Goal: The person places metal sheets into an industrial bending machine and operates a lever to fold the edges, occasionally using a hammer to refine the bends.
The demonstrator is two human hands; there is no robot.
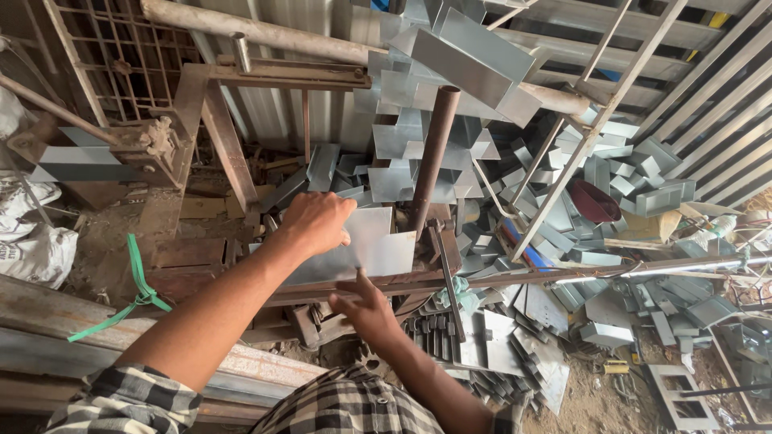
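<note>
A flat grey sheet-metal blank [374, 249] with notched corners lies on the bed of a rusty hand-operated bending machine [241, 145]. My left hand [315, 223] presses down on top of the sheet, fingers spread over its left part. My right hand [366, 304] is below the machine's front bar [515, 277], thumb up against the sheet's near edge. A brown vertical pipe handle [433, 157] rises just right of the sheet.
Several folded metal boxes [635, 173] are heaped behind and to the right. Flat cut blanks [523, 345] lie on the ground at lower right. A long pipe [265, 32] crosses overhead. A green strap [137, 289] hangs at left, by white sacks [32, 241].
</note>
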